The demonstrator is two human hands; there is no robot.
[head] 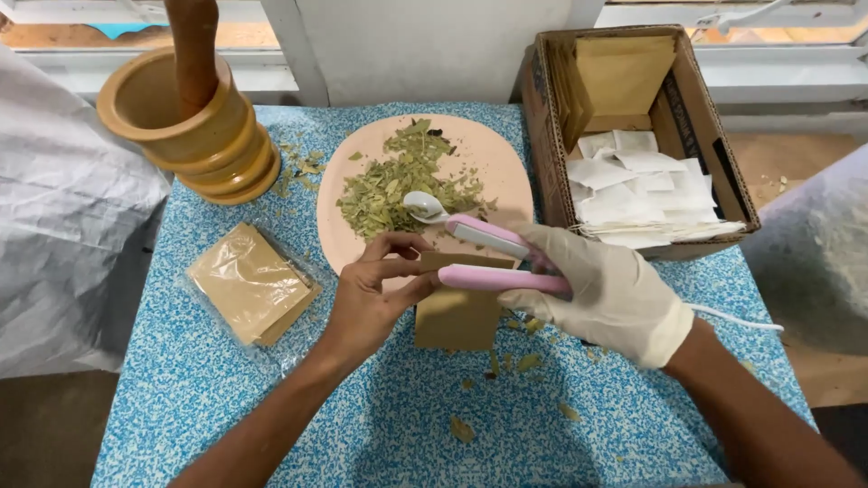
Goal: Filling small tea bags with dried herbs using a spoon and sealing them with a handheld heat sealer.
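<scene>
My bare left hand (375,289) pinches the top left edge of a small brown paper pouch (457,316) standing over the blue patterned table (271,407). My right hand (606,289), in a white glove, grips a pink handheld sealer (493,258) whose two jaws sit around the pouch's top edge. Just behind lies a pale pink plate (493,163) with a heap of crushed dried green leaves (402,185) and a white spoon (425,206) resting in them.
A wooden mortar with pestle (194,117) stands at the far left. A clear bag of brown pouches (251,285) lies left of my hands. A cardboard box (701,117) at the right holds white and brown sachets. Leaf bits dot the table.
</scene>
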